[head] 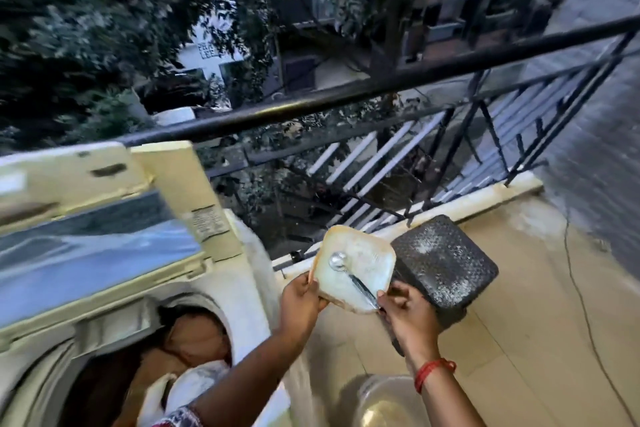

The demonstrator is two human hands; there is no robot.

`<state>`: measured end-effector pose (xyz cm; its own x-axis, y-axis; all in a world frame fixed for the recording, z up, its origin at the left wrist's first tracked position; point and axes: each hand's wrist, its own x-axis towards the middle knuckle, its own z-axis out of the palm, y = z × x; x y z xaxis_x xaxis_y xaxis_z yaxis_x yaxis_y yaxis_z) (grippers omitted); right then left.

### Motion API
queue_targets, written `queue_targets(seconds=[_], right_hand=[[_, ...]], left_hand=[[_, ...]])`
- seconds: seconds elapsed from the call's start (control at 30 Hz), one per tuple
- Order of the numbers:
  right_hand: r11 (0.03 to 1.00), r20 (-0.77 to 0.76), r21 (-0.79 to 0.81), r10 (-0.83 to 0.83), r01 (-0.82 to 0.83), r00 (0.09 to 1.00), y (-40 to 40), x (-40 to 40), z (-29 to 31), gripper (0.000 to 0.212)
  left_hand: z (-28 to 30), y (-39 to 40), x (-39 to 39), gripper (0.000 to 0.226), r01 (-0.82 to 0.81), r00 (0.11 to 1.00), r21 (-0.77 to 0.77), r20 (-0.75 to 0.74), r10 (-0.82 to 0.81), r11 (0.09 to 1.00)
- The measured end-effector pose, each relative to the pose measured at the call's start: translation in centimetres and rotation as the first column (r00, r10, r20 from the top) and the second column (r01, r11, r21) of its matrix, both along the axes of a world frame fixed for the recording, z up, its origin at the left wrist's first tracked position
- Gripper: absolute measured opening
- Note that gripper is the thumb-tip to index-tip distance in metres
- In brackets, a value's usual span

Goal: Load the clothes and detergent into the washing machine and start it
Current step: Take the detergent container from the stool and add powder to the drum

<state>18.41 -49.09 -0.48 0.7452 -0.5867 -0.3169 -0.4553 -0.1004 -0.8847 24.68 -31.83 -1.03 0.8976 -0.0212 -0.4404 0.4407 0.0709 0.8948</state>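
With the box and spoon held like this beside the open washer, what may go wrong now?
1. The left hand holds the white container tilted, over the floor rather than the open drum, so detergent may spill outside the machine.
2. The right hand only pinches the spoon by its handle end; it may slip and fall.
3. The dark stool already carries white powder, so more mess seems likely.

drum mouth of cream top-loading washing machine (pixel 221 291): open from above, half filled by brown and white clothes (pixel 187 350) | raised cream lid (pixel 104 218): blocks rear edge | black speckled stool (pixel 446 263): stands right of machine | black metal railing (pixel 346 97): bars far edge | beige tiled floor (pixel 519 340): open at right
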Motion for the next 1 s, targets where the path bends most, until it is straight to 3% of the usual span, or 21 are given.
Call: queue_targets(seconds=[0.07, 0.13, 0.2, 0.27, 0.33, 0.43, 0.5, 0.57, 0.63, 0.8, 0.87, 1.0], right_hand=[[0.995, 0.023, -0.064, 0.071, -0.07, 0.997, 2.9, -0.4, 1.6, 0.046], [0.955, 0.122, -0.268, 0.162, -0.125, 0.979, 6.6, -1.0, 3.5, 0.05], [0.8, 0.149, -0.559, 0.355, -0.218, 0.923, 10.2, -1.4, 5.0, 0.045], [0.645, 0.043, -0.66, 0.544, -0.385, 0.838, 14.5, -1.7, 5.9, 0.035], [0.484, -0.12, -0.685, 0.662, -0.544, 0.74, 18.5, -1.8, 6.3, 0.036], [0.267, -0.314, -0.693, 0.724, -0.669, 0.614, 23.8, -2.1, 6.6, 0.037], [0.172, -0.39, -0.675, 0.742, -0.717, 0.545, 27.1, -2.3, 6.8, 0.027], [0.121, -0.403, -0.681, 0.762, -0.722, 0.508, 29.4, -2.4, 6.8, 0.018], [0.101, -0.379, -0.691, 0.793, -0.716, 0.477, 31.1, -2.1, 6.8, 0.023], [0.253, -0.139, -0.688, 0.874, -0.68, 0.465, 33.3, -1.1, 7.8, 0.032], [0.268, -0.101, -0.716, 0.874, -0.644, 0.475, 34.1, -1.1, 8.5, 0.036], [0.17, -0.211, -0.715, 0.872, -0.678, 0.441, 36.2, -0.8, 7.8, 0.04]], left_hand=[[1.2, 3.5, -1.1, 0.022, -0.032, 0.999, 0.011, 0.024, 0.032, 0.999], [2.3, 7.8, -2.4, 0.022, -0.065, 0.997, -0.011, 0.049, 0.066, 0.998], [3.3, 11.8, -4.0, 0.024, -0.078, 0.994, -0.016, 0.073, 0.079, 0.997], [3.7, 15.7, -5.8, 0.017, -0.136, 0.988, -0.011, 0.071, 0.137, 0.991], [4.0, 19.3, -7.5, 0.026, -0.221, 0.974, 0.026, 0.058, 0.22, 0.975], [4.8, 23.5, -9.8, 0.024, -0.293, 0.954, 0.012, 0.067, 0.291, 0.956], [5.2, 26.0, -11.1, 0.023, -0.342, 0.938, 0.006, 0.061, 0.341, 0.94], [5.2, 28.3, -12.1, 0.022, -0.376, 0.926, 0.028, 0.048, 0.374, 0.926], [4.5, 30.6, -12.9, 0.017, -0.394, 0.919, 0.08, 0.065, 0.389, 0.916], [4.1, 35.1, -14.3, 0.017, -0.447, 0.894, 0.237, 0.142, 0.424, 0.863], [5.1, 36.1, -14.5, 0.02, -0.478, 0.877, 0.268, 0.186, 0.442, 0.836], [4.6, 38.3, -14.3, 0.024, -0.529, 0.848, 0.325, 0.2, 0.49, 0.784]])
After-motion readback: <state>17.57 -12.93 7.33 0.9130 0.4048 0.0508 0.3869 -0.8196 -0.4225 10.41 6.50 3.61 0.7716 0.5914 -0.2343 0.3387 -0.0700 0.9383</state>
